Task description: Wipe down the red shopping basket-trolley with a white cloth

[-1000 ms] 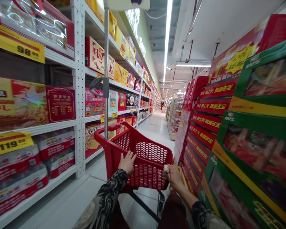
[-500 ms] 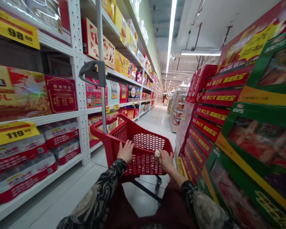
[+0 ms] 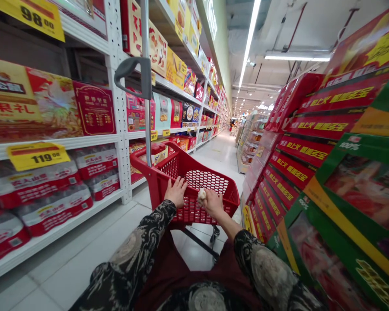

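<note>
A red plastic shopping basket cart with perforated sides stands directly before me. On its near rim rests my left hand, fingers stretched out and slightly spread, holding nothing. My right hand is closed around a small whitish lump like a garlic bulb, over the cart's near side. The exact kind of the lump is hard to make out. From the cart's left corner rises a metal pole with a grey hooked handle.
White shelving with boxed goods and bottled-drink packs runs along the left. Stacked red cartons and green boxes stand close on the right. Ahead, a tiled aisle leads past a display rack.
The view has tilted downward and swung slightly left. My right hand has moved left along the near side, closer to my left hand, still gripping the whitish lump. My left hand stays on the rim.
</note>
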Demonstrator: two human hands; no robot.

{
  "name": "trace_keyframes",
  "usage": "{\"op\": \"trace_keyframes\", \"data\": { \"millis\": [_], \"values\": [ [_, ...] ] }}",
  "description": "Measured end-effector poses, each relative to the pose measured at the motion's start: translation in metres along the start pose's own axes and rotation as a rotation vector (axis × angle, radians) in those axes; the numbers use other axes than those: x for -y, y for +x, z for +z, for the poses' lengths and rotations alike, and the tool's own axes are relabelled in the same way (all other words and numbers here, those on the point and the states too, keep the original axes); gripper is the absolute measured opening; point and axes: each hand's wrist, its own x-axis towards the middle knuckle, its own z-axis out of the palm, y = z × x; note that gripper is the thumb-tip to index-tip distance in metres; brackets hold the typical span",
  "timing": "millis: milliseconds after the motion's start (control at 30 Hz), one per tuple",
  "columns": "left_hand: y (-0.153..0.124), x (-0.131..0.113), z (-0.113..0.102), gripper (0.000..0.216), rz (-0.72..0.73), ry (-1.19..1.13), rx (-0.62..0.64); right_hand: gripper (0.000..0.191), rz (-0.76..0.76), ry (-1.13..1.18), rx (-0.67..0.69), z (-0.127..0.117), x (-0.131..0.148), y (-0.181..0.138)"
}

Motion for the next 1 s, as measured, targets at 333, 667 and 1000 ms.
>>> {"op": "trace_keyframes", "data": {
  "millis": [333, 667, 1000],
  "values": [
    [0.006, -0.006, 0.000, 0.072, 0.021, -0.039, 0.006, 0.038, 0.180, -0.088, -0.020, -0.018, -0.073, -0.026],
    [0.007, -0.023, -0.001, 0.072, 0.043, -0.068, 0.004, 0.043, 0.041, -0.060, 0.006, -0.004, -0.011, 0.002],
    [-0.001, 0.023, -0.014, 0.058, -0.035, 0.009, -0.141, 0.036, 0.118, -0.093, -0.028, -0.010, -0.062, -0.009]
  ]
}}
